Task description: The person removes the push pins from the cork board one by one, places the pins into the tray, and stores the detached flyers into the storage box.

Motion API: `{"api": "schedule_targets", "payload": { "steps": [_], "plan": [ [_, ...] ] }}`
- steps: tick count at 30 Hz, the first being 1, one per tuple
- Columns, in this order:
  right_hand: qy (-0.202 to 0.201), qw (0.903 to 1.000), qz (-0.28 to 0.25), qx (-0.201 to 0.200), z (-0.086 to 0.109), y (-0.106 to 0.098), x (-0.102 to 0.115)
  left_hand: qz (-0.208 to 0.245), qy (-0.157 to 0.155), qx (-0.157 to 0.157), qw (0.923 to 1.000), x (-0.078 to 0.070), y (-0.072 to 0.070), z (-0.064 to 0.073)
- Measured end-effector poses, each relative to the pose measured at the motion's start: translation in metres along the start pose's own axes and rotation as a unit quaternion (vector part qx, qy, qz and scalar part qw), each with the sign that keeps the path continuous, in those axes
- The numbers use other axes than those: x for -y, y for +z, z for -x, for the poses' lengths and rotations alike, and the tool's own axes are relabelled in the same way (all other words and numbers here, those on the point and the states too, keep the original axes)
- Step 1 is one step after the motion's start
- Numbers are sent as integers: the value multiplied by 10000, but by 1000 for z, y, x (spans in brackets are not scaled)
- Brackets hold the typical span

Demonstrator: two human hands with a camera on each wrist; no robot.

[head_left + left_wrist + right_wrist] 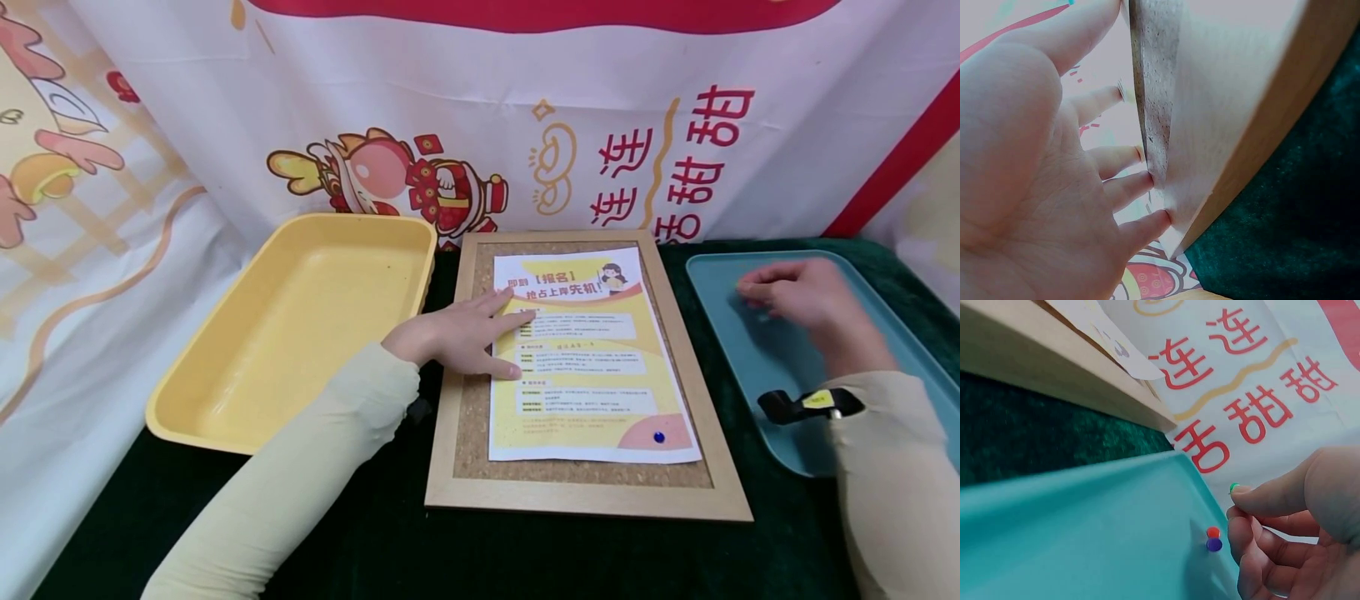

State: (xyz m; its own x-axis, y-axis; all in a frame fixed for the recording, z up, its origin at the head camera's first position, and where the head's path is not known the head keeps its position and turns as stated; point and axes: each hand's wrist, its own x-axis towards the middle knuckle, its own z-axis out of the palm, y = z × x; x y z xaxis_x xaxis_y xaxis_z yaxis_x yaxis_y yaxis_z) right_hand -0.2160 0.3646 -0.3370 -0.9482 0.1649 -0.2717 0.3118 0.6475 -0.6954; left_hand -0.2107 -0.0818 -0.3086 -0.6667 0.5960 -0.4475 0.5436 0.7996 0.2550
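A printed yellow-and-white sheet (581, 367) lies on a wood-framed cork board (472, 433). One blue push pin (659, 437) sits in the sheet's lower right corner. My left hand (461, 337) rests on the sheet's left edge with fingers spread; the left wrist view shows them reaching over the frame. Above the teal tray (768, 367), my right hand (813, 300) pinches a green push pin (1234, 487) between thumb and finger. Beyond its fingertips, a red push pin (1213, 532) and a purple-blue push pin (1214, 545) lie close together in the tray.
A yellow plastic basin (300, 317) stands left of the board, under my left forearm's far side. Dark green cloth (525, 558) covers the table. A printed white curtain (570, 75) hangs right behind the board, basin and tray.
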Motion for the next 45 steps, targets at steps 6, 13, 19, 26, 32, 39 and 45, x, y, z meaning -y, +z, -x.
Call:
{"api": "schedule_targets", "payload": {
  "steps": [6, 13, 19, 26, 32, 39, 45],
  "plan": [
    [118, 9998, -118, 75, -3, -6, -10, -8, 38, -23, 10000, 0, 0, 0],
    [241, 9997, -8, -3, -6, -9, -20, -1, 26, -20, 10000, -1, 0, 0],
    [333, 9994, 111, 33, -4, -12, -25, -47, 8, -20, 10000, -2, 0, 0],
    [360, 9991, 200, 30, -2, -14, -26, -65, 14, -19, 10000, -2, 0, -1],
    [377, 9989, 245, 158, -3, -17, -28, -72, -19, -10, 10000, -1, 0, -1],
    [315, 9987, 291, 282, -5, -19, -30, -77, -30, -6, 10000, -1, 0, 0],
    [306, 9985, 348, 277, -5, -18, -29, -79, -32, -1, 10000, -1, 0, 0]
  ]
}}
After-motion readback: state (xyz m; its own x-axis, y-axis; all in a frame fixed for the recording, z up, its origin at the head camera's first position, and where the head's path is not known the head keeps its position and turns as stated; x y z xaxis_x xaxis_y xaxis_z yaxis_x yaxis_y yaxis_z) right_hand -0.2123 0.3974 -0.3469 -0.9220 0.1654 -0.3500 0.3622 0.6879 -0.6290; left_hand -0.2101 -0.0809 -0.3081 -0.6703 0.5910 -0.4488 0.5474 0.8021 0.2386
